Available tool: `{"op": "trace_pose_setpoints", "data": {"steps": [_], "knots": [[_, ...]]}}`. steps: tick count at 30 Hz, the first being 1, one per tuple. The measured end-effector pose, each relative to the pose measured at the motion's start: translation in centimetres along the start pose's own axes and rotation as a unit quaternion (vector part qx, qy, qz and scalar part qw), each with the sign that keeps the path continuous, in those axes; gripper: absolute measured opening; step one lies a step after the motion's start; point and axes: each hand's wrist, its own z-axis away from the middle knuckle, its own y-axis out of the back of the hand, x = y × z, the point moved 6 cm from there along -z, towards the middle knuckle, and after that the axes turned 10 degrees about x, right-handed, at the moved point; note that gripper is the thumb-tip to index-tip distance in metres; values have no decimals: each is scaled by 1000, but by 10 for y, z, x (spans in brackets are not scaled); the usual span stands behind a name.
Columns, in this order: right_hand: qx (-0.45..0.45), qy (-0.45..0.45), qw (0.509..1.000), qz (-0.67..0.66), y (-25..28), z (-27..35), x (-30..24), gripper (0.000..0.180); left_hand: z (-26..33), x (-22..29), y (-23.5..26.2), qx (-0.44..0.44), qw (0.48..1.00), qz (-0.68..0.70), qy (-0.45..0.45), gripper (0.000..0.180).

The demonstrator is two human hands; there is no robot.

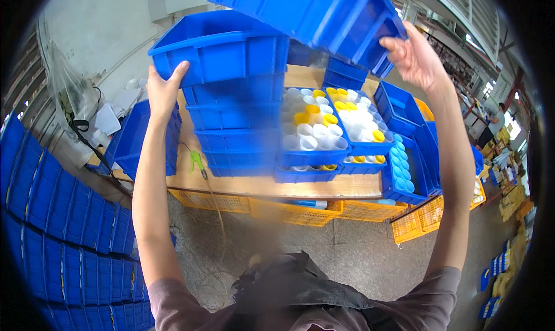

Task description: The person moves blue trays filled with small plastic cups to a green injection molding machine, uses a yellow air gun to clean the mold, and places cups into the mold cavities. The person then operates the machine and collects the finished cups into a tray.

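My right hand [413, 56] is raised and grips the edge of a tilted blue plastic bin [312, 13], whose ribbed outside faces me. Its upper part runs out of the picture at the top. With thumb outside, my left hand [164, 87] holds the left corner of another blue plastic bin [231, 56], the top one of a tall stack [231, 114] on the wooden table. To the right of the stack are blue bins filled with white and yellow cups [315, 123]. A smear on the lens blurs part of the stack.
Orange crates [289, 212] sit beneath the table's front edge [347, 186]. A green air gun [198, 161] with a hose hangs left of the stack. Light-blue round pieces fill a bin [403, 163] at right. Blue bins [69, 238] are piled up at far left. Farther right stands another person [496, 123].
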Motion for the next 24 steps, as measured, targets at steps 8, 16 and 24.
{"op": "trace_pose_setpoints", "data": {"steps": [8,16,24], "knots": [[-103,137,968,181,-153,-25,-11,52,-28,-35,-31,-17,1000,15,-5,75],[166,821,285,465,-201,17,-11,41,-31,-50,-47,-5,999,42,-13,72],[122,758,507,391,-202,-103,-3,29,-17,-58,-63,-1,1000,23,3,64]]}}
